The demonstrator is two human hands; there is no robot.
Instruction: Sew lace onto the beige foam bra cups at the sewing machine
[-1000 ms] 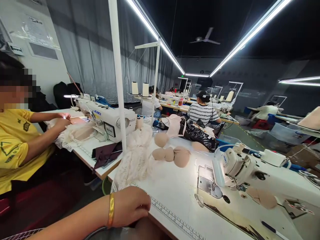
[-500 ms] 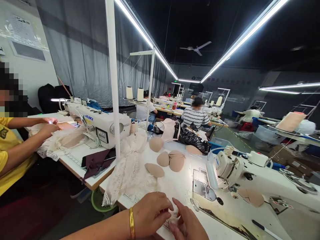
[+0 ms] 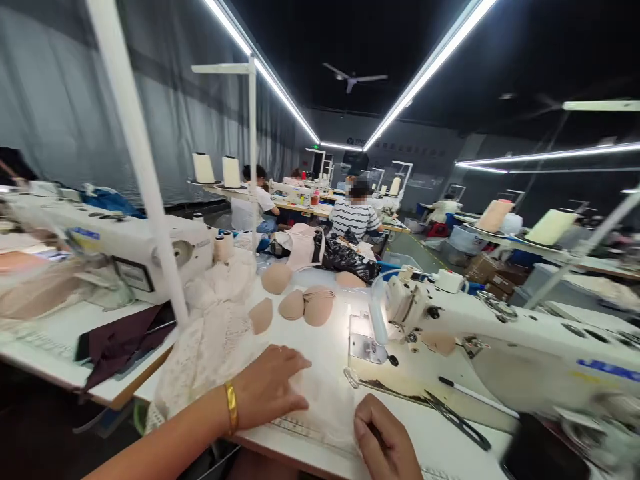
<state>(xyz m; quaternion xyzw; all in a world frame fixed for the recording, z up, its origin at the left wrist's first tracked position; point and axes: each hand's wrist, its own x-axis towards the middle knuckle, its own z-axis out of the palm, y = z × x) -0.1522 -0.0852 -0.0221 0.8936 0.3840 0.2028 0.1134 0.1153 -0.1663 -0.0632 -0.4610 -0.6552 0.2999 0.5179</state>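
My left hand [image 3: 273, 387], with a gold bracelet at the wrist, lies palm down with its fingers apart on a sheer white fabric piece [image 3: 325, 407] at the table's front edge. My right hand [image 3: 385, 437] is closed, thumb against curled fingers, at the right edge of this fabric; the pinched spot itself is mostly hidden. Beyond my left hand is white lace [image 3: 210, 340] in a loose heap. Several beige bra cups [image 3: 320, 307] lie past my hands, some stacked, beside a single cup [image 3: 261, 315].
A sewing machine [image 3: 440, 313] stands on the right, with black scissors [image 3: 457, 420], a white pen [image 3: 477, 395] and a dark flat object [image 3: 543, 450] near it. Left are a white pole [image 3: 143, 167], another machine [image 3: 120, 247] and dark cloth [image 3: 120, 340]. Co-workers sit farther back.
My hands have moved apart, the left flattening onto the fabric and the right closing at its edge. The view has swung right; the co-worker in yellow is out of sight.
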